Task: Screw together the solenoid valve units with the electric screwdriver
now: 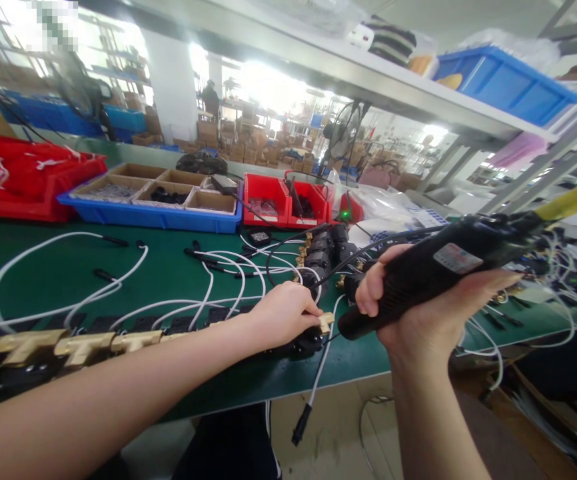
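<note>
Head view: right hand (418,300) is gripping the black driver (433,270), tip hovering just right of the left hand (283,313), which is pinning the brass fitting (326,322) on the tabletop (43,273). I'd be keeping that tip square.

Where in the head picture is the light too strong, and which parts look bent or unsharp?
In the head view, the far windows are blown out to white; the shelf edge and green table curve from wide-lens distortion; the left hand on the brass fitting and the right hand holding the black power tool are fairly sharp, while the background is soft.
</note>
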A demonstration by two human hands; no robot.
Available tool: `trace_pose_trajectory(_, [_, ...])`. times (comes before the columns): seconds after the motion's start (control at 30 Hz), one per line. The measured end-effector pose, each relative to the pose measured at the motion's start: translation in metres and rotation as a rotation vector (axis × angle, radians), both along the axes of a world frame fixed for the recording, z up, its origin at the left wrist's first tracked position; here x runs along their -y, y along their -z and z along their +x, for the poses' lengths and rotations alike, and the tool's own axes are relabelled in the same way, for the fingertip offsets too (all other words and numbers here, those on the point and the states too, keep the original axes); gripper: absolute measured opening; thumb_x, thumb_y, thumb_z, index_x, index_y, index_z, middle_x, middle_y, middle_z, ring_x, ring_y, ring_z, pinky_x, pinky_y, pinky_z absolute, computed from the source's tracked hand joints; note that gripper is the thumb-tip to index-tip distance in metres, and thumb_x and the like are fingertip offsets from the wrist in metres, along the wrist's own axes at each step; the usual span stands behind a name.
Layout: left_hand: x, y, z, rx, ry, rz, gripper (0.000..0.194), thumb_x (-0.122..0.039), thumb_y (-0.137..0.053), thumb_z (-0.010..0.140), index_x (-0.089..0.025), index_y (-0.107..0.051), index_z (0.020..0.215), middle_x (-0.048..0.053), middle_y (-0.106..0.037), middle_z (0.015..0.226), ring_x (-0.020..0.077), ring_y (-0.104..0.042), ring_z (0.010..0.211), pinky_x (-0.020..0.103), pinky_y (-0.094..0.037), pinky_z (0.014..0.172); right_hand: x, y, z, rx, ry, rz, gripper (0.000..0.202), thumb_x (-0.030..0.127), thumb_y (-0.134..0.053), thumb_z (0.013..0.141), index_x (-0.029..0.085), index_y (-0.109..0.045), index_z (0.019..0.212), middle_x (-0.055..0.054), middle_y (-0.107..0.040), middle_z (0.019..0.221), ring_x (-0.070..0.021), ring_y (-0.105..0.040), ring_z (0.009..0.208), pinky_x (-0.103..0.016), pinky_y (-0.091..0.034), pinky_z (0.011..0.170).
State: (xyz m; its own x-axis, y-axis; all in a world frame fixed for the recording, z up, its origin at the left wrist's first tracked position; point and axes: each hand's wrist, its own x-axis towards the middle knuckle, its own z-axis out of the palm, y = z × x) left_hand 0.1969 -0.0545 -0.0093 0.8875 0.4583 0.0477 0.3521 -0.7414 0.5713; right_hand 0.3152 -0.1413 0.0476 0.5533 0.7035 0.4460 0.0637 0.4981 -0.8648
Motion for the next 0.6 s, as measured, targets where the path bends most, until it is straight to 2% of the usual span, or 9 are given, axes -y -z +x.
trace_pose_trajectory(0.37, [-0.0013, -0.0017, 0.001, -0.023, -0.006, -0.016, 0.017, -0.027, -0.066, 0.086, -0.021, -0.079, 0.096, 0.006, -0.076, 0.085, 0.0183, -0.061, 0.074, 0.026, -0.037, 0.063, -0.0042, 0.0048, 0.0048, 0.022, -0.042, 0.0, 0.08, 0.099, -0.044, 0.061, 0.02, -0.055, 0.073, 0.004, -0.043, 0.039, -0.0143, -0.035, 0.027, -0.024, -0.027, 0.025])
trace_pose_trajectory(0.53, [-0.0018, -0.001, 0.0009, -0.014, -0.002, -0.051, 0.018, -0.027, -0.067, 0.086, -0.019, -0.079, 0.097, 0.006, -0.076, 0.087, 0.0153, -0.061, 0.071, 0.023, -0.04, 0.064, -0.004, 0.0041, 0.0077, 0.071, 0.031, -0.069, 0.078, 0.093, -0.044, 0.071, 0.017, -0.057, 0.083, 0.001, -0.052, 0.05, -0.0149, -0.05, 0.04, -0.027, -0.046, 0.041])
trace_pose_trajectory(0.6, [-0.0016, -0.001, 0.0005, -0.01, 0.002, -0.051, 0.018, -0.027, -0.067, 0.087, -0.018, -0.079, 0.097, 0.006, -0.076, 0.084, 0.0147, -0.059, 0.068, 0.023, -0.038, 0.063, -0.0035, 0.0041, 0.0054, 0.065, 0.056, -0.07, 0.076, 0.091, -0.047, 0.073, 0.016, -0.057, 0.085, 0.001, -0.053, 0.054, -0.0136, -0.05, 0.042, -0.026, -0.045, 0.043])
